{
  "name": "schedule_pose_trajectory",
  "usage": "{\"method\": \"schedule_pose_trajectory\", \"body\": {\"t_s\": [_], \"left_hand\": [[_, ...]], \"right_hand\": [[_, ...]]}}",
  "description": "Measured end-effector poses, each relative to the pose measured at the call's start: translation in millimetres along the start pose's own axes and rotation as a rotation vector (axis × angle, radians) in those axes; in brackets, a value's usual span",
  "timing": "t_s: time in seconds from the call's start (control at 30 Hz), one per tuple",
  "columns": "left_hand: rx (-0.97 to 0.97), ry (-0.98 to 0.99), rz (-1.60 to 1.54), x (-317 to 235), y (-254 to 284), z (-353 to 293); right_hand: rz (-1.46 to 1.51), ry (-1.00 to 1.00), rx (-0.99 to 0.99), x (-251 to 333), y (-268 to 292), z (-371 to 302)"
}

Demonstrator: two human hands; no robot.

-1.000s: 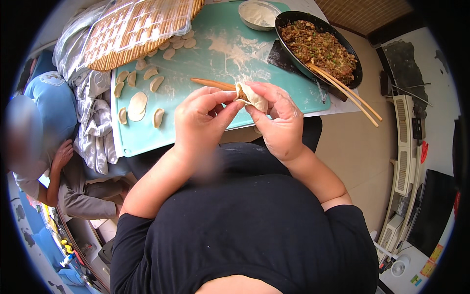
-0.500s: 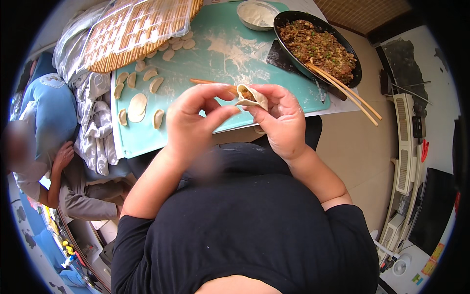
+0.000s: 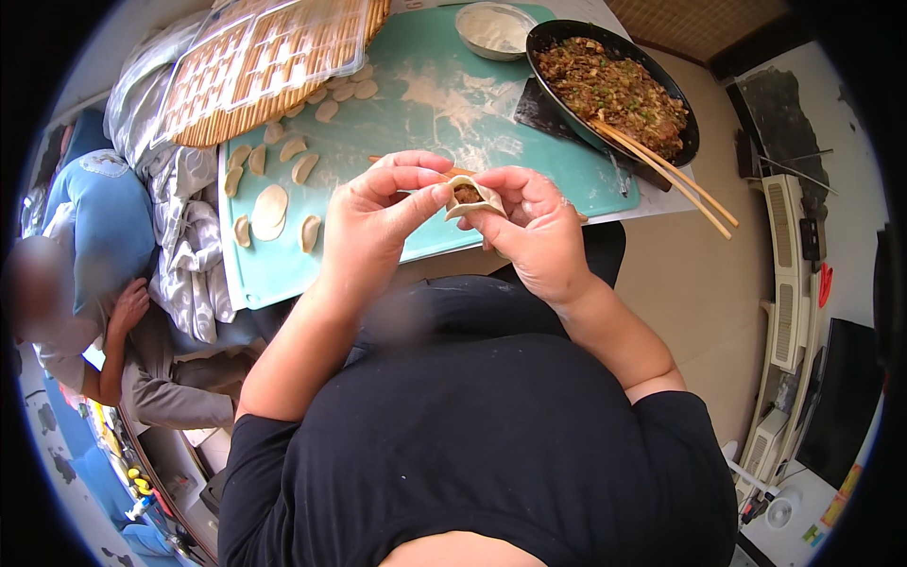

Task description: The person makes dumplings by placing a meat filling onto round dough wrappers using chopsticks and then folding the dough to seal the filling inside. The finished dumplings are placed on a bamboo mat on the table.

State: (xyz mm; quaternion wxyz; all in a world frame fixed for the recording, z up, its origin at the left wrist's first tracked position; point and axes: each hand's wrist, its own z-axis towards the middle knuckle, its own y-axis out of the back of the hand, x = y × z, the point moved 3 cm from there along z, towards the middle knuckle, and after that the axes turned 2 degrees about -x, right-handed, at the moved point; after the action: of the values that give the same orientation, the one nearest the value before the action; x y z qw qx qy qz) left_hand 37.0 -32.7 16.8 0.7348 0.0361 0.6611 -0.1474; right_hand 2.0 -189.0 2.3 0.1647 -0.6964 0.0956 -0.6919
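Note:
Between my two hands, above the near edge of the green mat, is a half-folded dumpling with brown filling showing in its opening. My left hand pinches the dumpling's left edge between thumb and fingertips. The right side of the wrapper lies in my right hand, its thumb along the near edge and its fingers curled behind. Part of a rolling pin shows behind my hands. Several folded dumplings and flat round wrappers lie on the mat to the left.
A black pan of chopped filling with chopsticks stands at the back right, beside a bowl of flour. At the back left, a woven tray carries clear plastic trays. Another person sits at the left.
My left hand has moved right and now pinches the dumpling's left edge, where it was apart before. The dumpling has turned so that its opening faces up more.

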Motion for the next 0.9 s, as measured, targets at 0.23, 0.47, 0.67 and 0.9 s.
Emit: {"method": "schedule_pose_trajectory", "body": {"t_s": [0.23,0.47,0.67,0.9], "left_hand": [[-0.009,-0.398,0.468,-9,-10,-6],[-0.017,-0.735,0.816,-20,-16,-8],[-0.032,-0.777,0.820,-16,-16,-6],[-0.094,-0.450,0.598,-16,-18,-3]], "right_hand": [[-0.081,0.091,-0.096,-3,-1,-1],[-0.177,0.106,-0.141,-6,-2,-3],[-0.181,0.108,-0.113,-6,-3,-4],[-0.134,0.058,-0.068,-6,4,-4]]}}
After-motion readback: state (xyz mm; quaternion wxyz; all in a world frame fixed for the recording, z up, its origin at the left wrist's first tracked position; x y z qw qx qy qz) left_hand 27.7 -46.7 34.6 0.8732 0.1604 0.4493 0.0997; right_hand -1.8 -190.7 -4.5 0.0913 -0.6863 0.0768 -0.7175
